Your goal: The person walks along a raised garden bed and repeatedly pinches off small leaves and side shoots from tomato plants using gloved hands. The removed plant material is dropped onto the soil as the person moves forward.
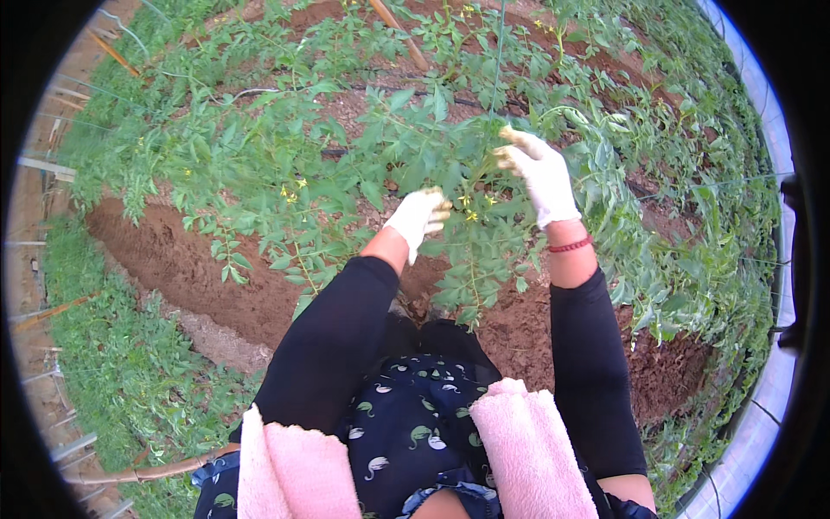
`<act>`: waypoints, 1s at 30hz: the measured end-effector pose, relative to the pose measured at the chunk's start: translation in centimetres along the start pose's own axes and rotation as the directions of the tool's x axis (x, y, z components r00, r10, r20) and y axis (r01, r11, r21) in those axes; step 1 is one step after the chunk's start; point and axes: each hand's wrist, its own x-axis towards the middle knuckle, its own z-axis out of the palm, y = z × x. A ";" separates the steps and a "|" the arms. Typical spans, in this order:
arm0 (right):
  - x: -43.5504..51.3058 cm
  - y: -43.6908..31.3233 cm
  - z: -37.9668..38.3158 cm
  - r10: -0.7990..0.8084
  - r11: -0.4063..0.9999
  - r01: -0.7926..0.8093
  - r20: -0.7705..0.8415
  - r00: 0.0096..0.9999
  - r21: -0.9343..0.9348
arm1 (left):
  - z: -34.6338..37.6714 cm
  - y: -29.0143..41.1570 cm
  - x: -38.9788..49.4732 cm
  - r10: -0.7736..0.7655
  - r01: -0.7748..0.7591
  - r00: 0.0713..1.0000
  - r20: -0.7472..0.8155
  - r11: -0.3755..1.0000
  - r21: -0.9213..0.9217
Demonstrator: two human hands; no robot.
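My left hand, in a white glove with stained fingertips, is among the leaves of a tomato plant, its fingers curled; whether they hold anything cannot be told. My right hand, gloved the same way and with a red bracelet at the wrist, is higher up at the plant's stem, near the foot of a green twine. Its fingers are bent towards the stem, but leaves hide any contact. Yellow flowers show between my two hands.
Rows of tomato plants surround me, with bare soil furrows between them. A black drip hose lies behind the plant. A wooden pole leans at the top. Plastic sheeting curves along the right edge. A bent pole lies lower left.
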 end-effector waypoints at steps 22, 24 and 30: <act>-10.0 0.6 5.6 0.271 0.961 -0.272 0.301 0.914 -0.038 | -26.1 -2.8 -15.5 0.506 -0.679 0.597 -0.622 0.732 -0.057; -9.0 -1.1 9.2 0.249 0.968 -0.242 0.333 0.909 -0.063 | -28.0 -1.2 -13.0 0.507 -0.655 0.633 -0.585 0.754 -0.056; -3.4 -4.1 22.7 0.196 0.975 -0.135 0.404 0.894 -0.175 | -34.1 5.4 -6.3 0.444 -0.487 0.790 -0.424 0.873 0.007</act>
